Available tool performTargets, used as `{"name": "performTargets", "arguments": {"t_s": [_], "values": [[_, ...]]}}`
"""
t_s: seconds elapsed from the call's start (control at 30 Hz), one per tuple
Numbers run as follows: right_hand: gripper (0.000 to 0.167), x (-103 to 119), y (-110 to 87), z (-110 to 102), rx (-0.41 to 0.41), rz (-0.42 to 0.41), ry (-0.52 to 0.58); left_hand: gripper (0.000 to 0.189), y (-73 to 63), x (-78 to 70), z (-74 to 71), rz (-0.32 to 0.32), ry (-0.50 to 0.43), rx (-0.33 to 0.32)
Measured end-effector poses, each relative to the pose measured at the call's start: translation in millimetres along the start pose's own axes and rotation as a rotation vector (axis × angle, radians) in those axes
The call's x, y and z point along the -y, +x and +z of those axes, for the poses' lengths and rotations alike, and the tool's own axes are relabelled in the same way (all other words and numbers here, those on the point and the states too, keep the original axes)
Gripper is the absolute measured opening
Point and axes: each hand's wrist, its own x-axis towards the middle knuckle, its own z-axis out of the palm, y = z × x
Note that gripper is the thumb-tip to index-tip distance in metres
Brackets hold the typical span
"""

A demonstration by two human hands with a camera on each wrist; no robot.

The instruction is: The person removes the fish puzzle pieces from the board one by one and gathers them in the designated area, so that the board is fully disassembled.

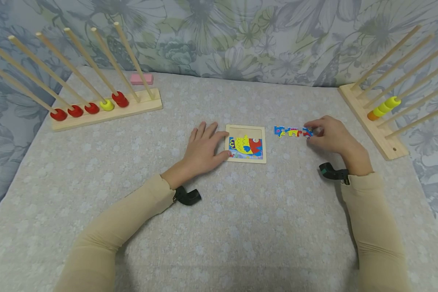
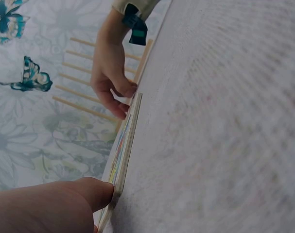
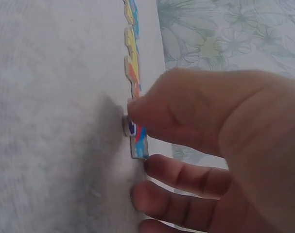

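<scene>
A wooden puzzle board (image 1: 246, 161) lies mid-table; fitted pieces form the lower part of a yellow and red fish (image 1: 243, 144), while bare wood shows along its top. My left hand (image 1: 202, 152) lies at the board's left edge, fingers spread, thumb and index fingertip touching the frame. In the left wrist view the thumb (image 2: 96, 191) presses on that edge. To the right, several loose puzzle pieces (image 1: 293, 132) sit in a row. My right hand (image 1: 330, 136) pinches the rightmost puzzle piece (image 3: 139, 147) between thumb and fingers, close over the cloth.
A wooden peg stand (image 1: 131, 108) with red and yellow beads stands at the back left. Another peg stand (image 1: 376, 125), with yellow and orange beads, is at the right. A pink block (image 1: 141, 79) lies near the papered wall (image 1: 241, 40) behind the table.
</scene>
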Motion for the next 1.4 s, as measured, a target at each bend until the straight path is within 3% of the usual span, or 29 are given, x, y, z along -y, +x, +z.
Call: {"name": "performTargets", "arguments": {"t_s": [0.53, 0.87, 1.17, 1.4], "values": [[0.046, 2, 0.8, 5, -0.041, -0.004, -0.034, 0.058, 1.2, 0.4, 0.6, -0.001, 0.001, -0.008], [0.047, -1, 0.3, 3, -0.055, 0.024, 0.056, 0.058, 0.9, -0.1, 0.2, -0.003, 0.006, -0.005], [0.049, 3, -0.2, 0, -0.055, 0.047, 0.051, 0.057, 0.7, 0.2, -1.3, 0.000, -0.003, -0.008], [0.047, 34, 3.1, 3, -0.103, -0.072, 0.041, 0.058, 0.5, -0.9, -1.1, -0.006, -0.002, -0.002]]}}
